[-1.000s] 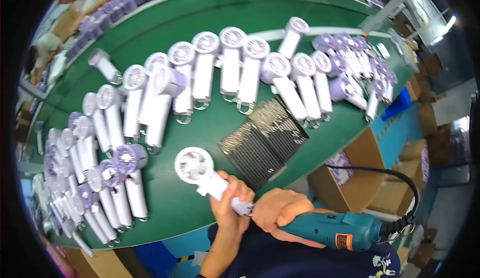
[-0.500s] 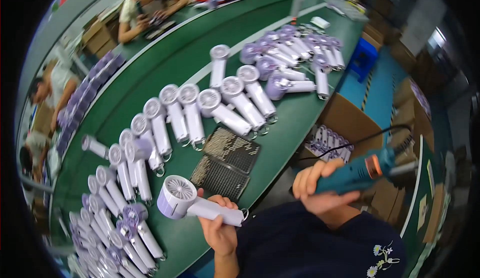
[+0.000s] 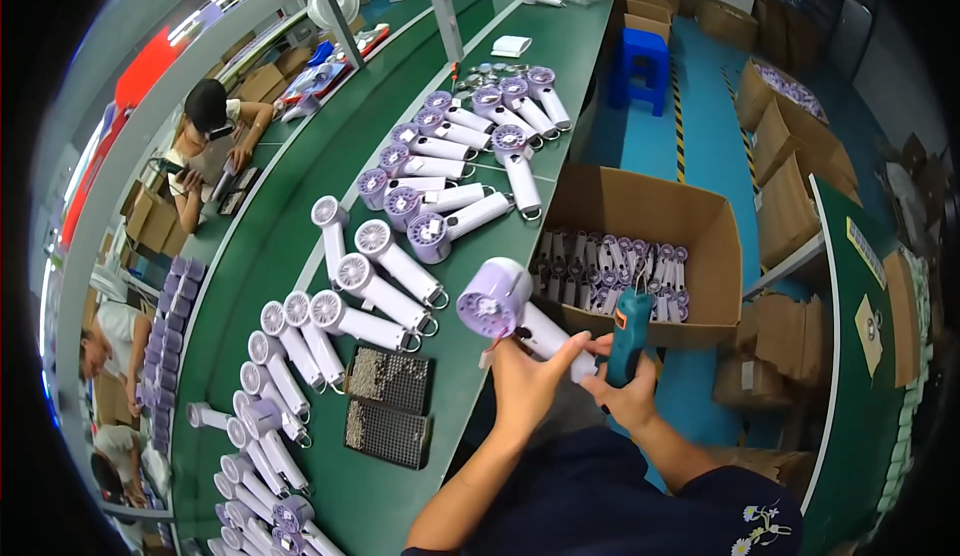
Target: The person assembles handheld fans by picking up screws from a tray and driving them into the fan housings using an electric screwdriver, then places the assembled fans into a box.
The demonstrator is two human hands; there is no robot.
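Your left hand grips a purple-and-white handheld fan. Your right hand clasps a teal power tool beside it.

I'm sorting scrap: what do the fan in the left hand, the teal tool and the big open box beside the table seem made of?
Fan: probably hard plastic, softly glossy; its white and lilac shell looks smooth and moulded.
Teal tool: likely plastic housing, judging by its even colour and rounded body.
Box: apparently cardboard, matte, with plain brown, flat walls.
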